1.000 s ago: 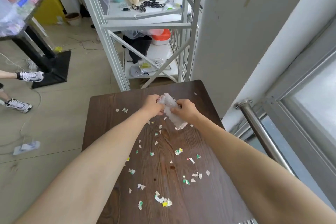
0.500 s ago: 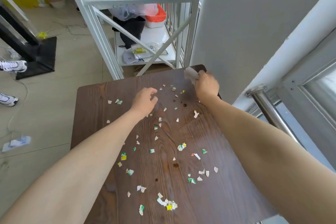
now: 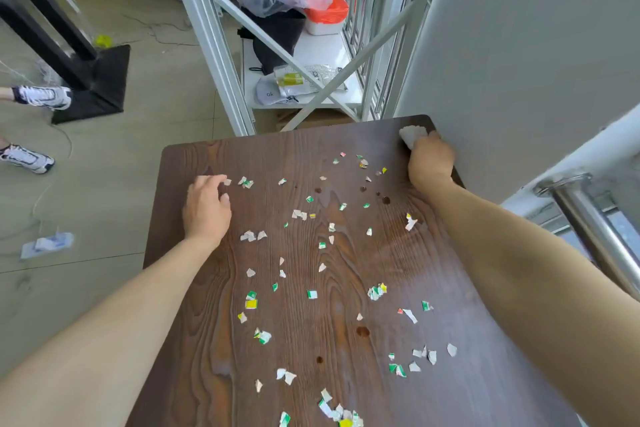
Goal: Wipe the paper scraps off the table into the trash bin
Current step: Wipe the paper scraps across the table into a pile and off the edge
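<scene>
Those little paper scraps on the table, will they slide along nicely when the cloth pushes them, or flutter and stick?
The paper scraps look thin, flat and tiny, so probably very light and easily swept. Some curl up, so they may flip or scatter ahead of the white cloth in the right hand. The table looks smooth, so most should slide.

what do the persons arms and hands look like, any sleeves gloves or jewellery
Both forearms are bare for as far as the view shows, with no sleeve in sight. The left hand and right hand have no gloves, and no watch, bracelet or ring is visible.
</scene>
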